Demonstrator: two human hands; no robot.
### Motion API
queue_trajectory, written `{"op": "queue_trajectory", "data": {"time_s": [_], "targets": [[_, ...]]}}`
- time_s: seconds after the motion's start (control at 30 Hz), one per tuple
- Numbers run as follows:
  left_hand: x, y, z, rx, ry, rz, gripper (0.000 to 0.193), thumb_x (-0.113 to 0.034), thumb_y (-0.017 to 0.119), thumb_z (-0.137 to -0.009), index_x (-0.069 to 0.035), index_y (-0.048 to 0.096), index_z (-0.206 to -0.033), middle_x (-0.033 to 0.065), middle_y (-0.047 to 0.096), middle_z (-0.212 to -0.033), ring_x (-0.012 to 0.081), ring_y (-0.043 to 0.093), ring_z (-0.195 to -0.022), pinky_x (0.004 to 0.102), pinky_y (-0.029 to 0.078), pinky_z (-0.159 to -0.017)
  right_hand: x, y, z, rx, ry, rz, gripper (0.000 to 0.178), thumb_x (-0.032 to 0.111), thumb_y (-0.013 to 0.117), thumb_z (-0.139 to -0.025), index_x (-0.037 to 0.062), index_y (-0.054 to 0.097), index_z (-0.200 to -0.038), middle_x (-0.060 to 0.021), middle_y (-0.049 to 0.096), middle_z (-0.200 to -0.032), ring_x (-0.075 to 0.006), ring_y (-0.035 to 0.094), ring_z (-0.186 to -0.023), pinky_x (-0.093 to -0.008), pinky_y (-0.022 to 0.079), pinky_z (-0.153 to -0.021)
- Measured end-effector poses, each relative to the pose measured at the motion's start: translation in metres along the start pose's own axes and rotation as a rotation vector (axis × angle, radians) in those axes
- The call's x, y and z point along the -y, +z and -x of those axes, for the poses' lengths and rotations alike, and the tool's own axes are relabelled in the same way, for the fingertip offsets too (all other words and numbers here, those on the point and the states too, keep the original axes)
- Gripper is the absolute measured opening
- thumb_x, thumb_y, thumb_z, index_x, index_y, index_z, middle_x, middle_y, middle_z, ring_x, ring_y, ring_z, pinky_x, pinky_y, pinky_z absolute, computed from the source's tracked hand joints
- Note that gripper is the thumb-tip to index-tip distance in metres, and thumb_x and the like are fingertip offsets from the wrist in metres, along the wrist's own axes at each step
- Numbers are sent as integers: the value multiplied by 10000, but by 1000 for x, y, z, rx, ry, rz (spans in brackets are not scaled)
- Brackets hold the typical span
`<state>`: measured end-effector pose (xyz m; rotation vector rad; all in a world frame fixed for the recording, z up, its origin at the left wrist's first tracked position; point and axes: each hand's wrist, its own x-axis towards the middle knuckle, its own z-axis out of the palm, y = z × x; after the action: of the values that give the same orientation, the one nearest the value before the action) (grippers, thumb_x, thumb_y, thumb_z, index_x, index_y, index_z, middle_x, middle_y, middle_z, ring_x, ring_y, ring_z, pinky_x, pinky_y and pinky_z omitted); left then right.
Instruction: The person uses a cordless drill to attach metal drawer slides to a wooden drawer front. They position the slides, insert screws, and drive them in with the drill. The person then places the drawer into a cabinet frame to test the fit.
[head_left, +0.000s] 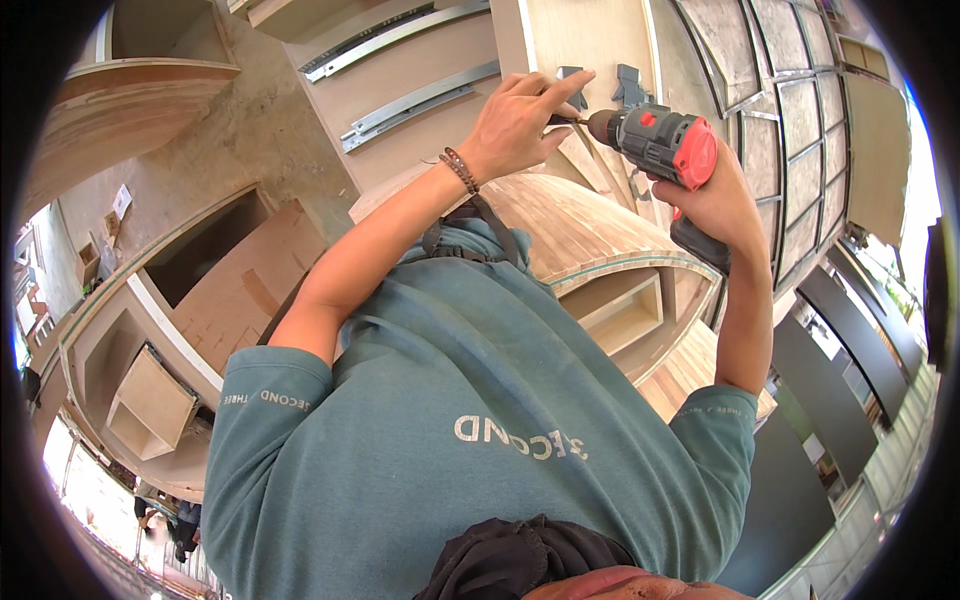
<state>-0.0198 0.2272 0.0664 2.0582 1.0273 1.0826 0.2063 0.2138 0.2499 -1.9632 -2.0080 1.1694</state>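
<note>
My right hand is wrapped round the handle of a cordless drill, grey and black with a red rear end. Its bit points left, toward my left hand. At the bit's tip, my left thumb and fingers close about a small dark piece, mostly hidden by the hand. The index finger of that hand stretches over a grey plastic clip. A second grey clip stands just beyond the drill, on a pale wooden panel.
Metal drawer slides lie on a board at the far left of my hands. A curved slatted wooden cabinet is close to my body. Dark-framed panels stand at the right, and an open wooden cabinet is at the left.
</note>
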Motion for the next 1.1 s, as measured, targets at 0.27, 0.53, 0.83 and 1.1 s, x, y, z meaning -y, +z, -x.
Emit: {"op": "queue_trajectory", "data": {"time_s": [0.27,0.53,0.83,1.1], "targets": [[5,2,1,-28,27,14,842,-88,814,-775,-193,446,-1525,-108,772,-1001,199,628,-1002,371,448,-981,5,-1,-1,6,6,107,409,87,771,-677,-31,647,-1048,-177,713,-903,-333,677,-828,-390,536,-831],[10,-1,-2,-109,30,-194,823,-240,860,-747,-226,506,-1490,2,571,-1458,239,482,-1364,433,361,-1200,4,-12,-23,61,-47,194,499,118,760,-687,0,626,-1153,-194,702,-978,-376,659,-906,-416,526,-869],[24,4,-1,9,56,-333,720,-419,846,-765,-250,601,-1421,-24,550,-1496,225,416,-1453,446,325,-1242,33,-16,-37,125,-77,335,416,109,713,-690,0,646,-1085,-224,704,-955,-426,644,-887,-439,530,-829],[26,5,0,7,80,-397,730,-436,835,-765,-257,592,-1430,-22,562,-1479,219,441,-1433,444,338,-1235,36,-13,-40,130,-60,354,402,143,714,-711,6,650,-1083,-226,709,-942,-434,649,-885,-442,534,-811]]}}
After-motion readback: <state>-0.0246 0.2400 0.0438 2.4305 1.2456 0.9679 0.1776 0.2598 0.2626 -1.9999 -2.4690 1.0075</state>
